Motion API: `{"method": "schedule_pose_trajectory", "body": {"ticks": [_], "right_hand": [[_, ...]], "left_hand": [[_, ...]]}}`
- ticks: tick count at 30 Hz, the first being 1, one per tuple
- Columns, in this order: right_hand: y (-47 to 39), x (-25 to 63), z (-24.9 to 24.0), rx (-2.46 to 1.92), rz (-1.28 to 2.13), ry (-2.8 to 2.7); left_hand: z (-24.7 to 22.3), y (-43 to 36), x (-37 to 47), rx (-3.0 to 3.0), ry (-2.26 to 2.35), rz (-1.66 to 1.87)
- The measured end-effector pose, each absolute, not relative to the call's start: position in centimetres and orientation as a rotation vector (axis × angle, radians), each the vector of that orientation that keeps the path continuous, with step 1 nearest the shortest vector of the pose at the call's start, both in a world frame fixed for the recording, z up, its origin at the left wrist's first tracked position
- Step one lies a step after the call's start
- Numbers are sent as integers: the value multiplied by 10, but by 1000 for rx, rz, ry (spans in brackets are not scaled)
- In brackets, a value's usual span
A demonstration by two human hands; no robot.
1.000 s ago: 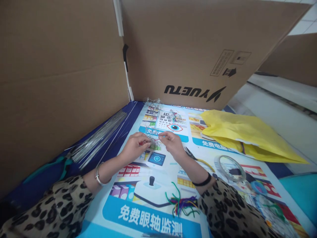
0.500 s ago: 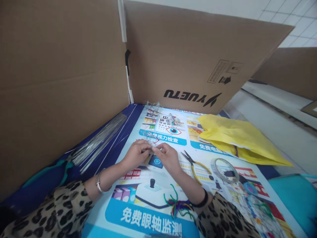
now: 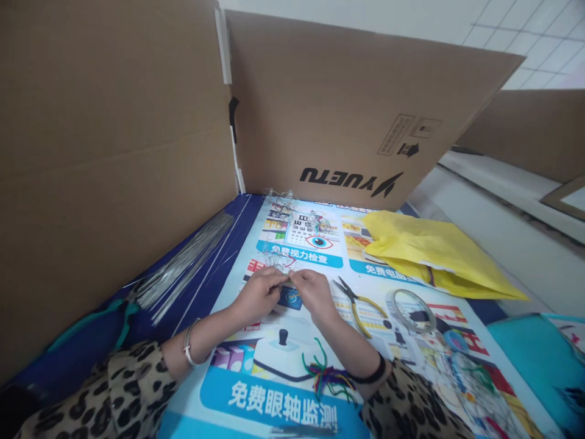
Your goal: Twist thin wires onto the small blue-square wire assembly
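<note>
My left hand [image 3: 259,296] and my right hand [image 3: 314,296] meet over the printed sheet, thumbs and fingertips pinched close together. Both are closed on a thin bent wire piece [image 3: 274,260], whose tangled silvery loops stick out beyond the fingertips, with a small red strand near it. The exact part between the fingers is too small to make out. Right of my right hand lie needle-nose pliers [image 3: 361,305] with yellow handles, jaws pointing up and left. Below, near my right wrist, is a bundle of coloured threads [image 3: 329,379].
Straight silvery wires [image 3: 187,268] lie on the left beside a cardboard wall [image 3: 114,152]. More wire tangles [image 3: 281,200] sit at the back. On the right are a yellow bag [image 3: 439,253], a tape roll [image 3: 414,311], a clear bag of small items [image 3: 475,384] and a teal pouch [image 3: 530,353].
The fingertips have shifted slightly right and my left fingers have straightened a little, still pinching the wire piece. The whole view has turned slightly.
</note>
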State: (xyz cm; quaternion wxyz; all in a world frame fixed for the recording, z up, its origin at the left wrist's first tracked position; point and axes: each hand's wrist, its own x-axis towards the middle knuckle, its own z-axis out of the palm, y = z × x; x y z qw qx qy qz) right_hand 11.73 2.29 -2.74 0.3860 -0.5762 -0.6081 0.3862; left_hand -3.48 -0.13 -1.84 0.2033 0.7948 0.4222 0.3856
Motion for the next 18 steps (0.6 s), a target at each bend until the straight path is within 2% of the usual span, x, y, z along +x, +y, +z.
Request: {"method": "schedule_pose_trajectory", "body": {"ticks": [6,12,15,18], "right_hand": [[22,119,-27,-1446,1014,-1499],[22,121,-28,-1453,1035,-1457],[20,123,-24,-1450,1046,-1448],[18,124,-19,-1446,1051,-1448]], "left_hand": [[-14,-1,-39,2230,1182,1110],[-1,6,-60,2361,1379,1455],[-1,16,-70,2424,1545,1401],[-7,25,-75,2427,1514,1357]]}}
